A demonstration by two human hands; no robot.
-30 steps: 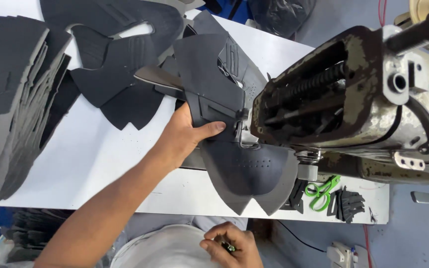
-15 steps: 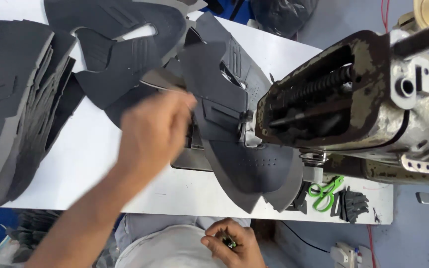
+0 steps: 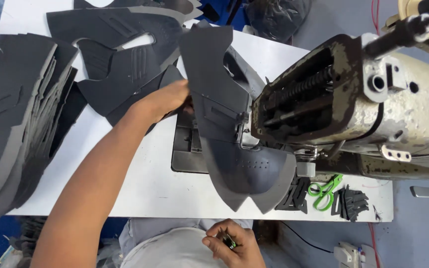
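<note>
The dark grey shoe upper piece (image 3: 234, 144) lies at frame centre under the sewing machine (image 3: 353, 104), its long axis running top to bottom and its rounded toe pointing at the lower edge. The left hand (image 3: 167, 99) grips its upper left edge, fingers partly hidden beneath. The right hand (image 3: 232, 243), bottom centre, is clenched on a small dark object (image 3: 228, 241) too hard to identify. Stacked grey pieces (image 3: 16, 119) fill the left of the white surface (image 3: 140, 188).

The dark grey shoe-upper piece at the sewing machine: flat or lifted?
Lifted: the dark grey shoe-upper piece stands up from the white table, held by the left hand.

1 sewing machine (image 3: 373, 109), 1 green scissors (image 3: 325, 189), 2 hands (image 3: 167, 99).
</note>
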